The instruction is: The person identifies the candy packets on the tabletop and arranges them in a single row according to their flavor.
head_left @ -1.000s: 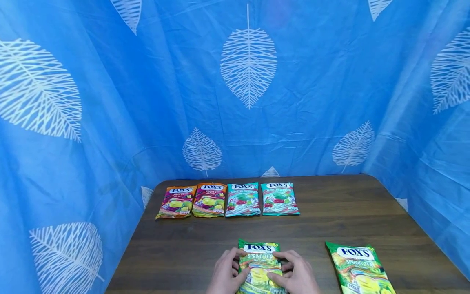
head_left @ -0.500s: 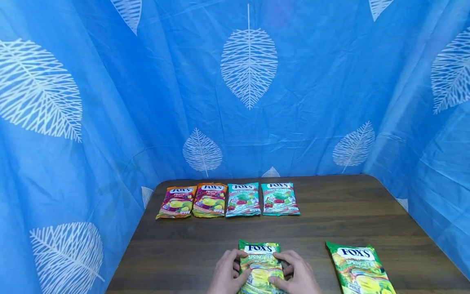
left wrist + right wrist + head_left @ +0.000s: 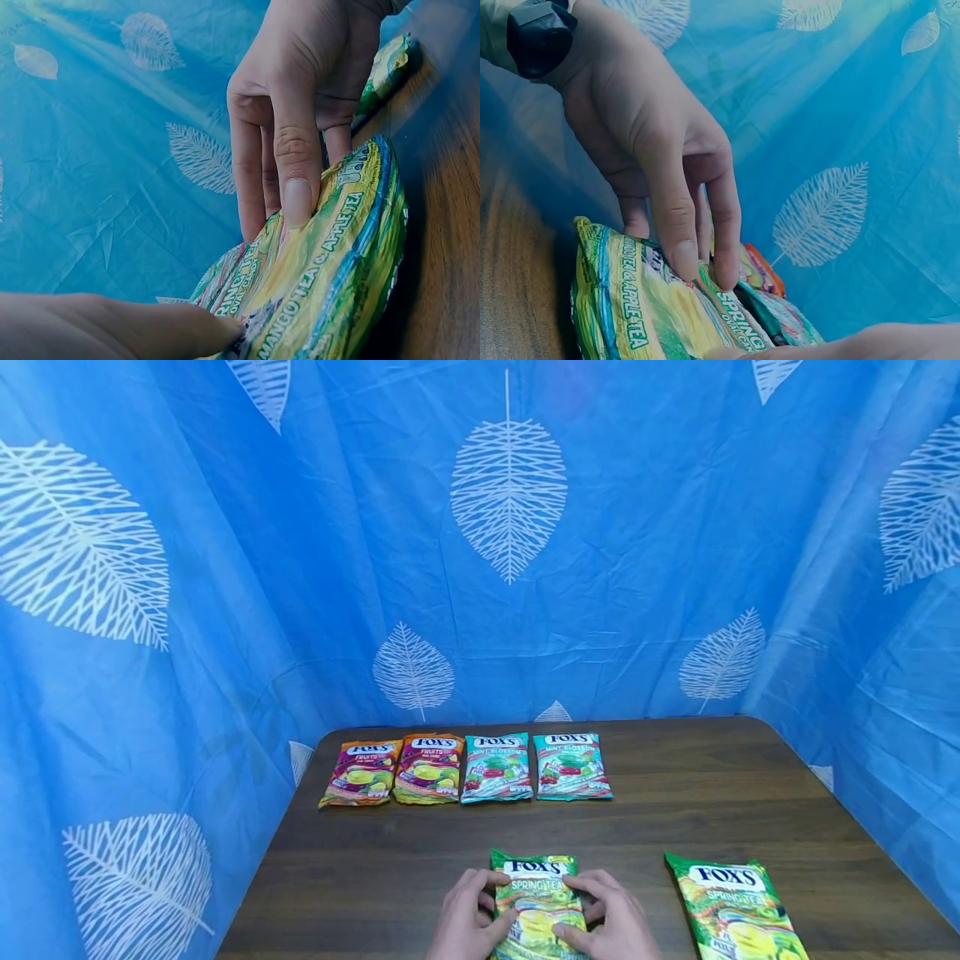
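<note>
A green and yellow Fox's Spring Tea candy bag [image 3: 538,897] lies near the front of the table in the head view, its print facing up. My left hand [image 3: 471,917] grips its left side, thumb on the face and fingers along the edge. On the opposite side my right hand [image 3: 617,917] grips the bag the same way. The left wrist view shows the right hand [image 3: 307,97] with its thumb pressing the plastic of the candy bag [image 3: 322,270]. In the right wrist view, the left hand [image 3: 656,150] presses its thumb and fingers against the bag. The bag's underside is hidden.
A second Spring Tea bag [image 3: 738,910] lies tilted at the right. Along the back stand two orange-purple Fruits bags [image 3: 365,772] and two teal Mint Blossom bags [image 3: 497,768] in a row. Blue leaf-print curtains [image 3: 600,568] surround the brown wooden table [image 3: 360,877].
The held candy bag and both hands have shifted slightly to the right. The other bags have not moved.
</note>
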The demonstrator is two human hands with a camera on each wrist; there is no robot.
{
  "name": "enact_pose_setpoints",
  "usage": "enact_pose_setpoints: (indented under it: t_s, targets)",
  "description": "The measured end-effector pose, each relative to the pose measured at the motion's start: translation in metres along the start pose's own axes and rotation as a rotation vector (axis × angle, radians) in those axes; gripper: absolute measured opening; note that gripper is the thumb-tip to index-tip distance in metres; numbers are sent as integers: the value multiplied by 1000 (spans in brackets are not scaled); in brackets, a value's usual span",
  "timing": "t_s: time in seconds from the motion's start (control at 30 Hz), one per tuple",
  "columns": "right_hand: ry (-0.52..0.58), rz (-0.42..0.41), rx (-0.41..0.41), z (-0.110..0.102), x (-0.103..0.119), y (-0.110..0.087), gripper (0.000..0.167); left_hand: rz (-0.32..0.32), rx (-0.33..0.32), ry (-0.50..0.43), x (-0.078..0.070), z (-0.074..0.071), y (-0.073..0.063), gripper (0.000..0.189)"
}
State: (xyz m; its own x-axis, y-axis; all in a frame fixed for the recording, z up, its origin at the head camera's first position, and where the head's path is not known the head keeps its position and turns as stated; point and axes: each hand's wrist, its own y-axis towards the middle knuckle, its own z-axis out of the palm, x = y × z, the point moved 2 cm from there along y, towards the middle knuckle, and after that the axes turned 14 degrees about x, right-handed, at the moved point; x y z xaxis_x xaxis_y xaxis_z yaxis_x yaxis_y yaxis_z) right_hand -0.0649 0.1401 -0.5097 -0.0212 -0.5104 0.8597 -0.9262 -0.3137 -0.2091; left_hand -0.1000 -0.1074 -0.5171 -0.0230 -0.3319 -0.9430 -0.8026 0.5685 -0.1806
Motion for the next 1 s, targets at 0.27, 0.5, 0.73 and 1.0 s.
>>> enact_pose_setpoints:
  t_s: [0.27, 0.5, 0.73, 1.0]
  targets:
    - [3, -7, -16, -8, 5, -5, 61, 1, 0, 0, -9, 2, 4, 29]
    - [15, -3, -58, -17, 8, -9, 60, 32, 12, 22, -20, 6, 9, 30]
    - [-14, 32, -130, -31, 12, -14, 60, 120, 25, 101, -32, 10, 17, 34]
    - [-28, 86, -192, -52, 19, -16, 61, 219, 34, 136, -52, 15, 31, 35]
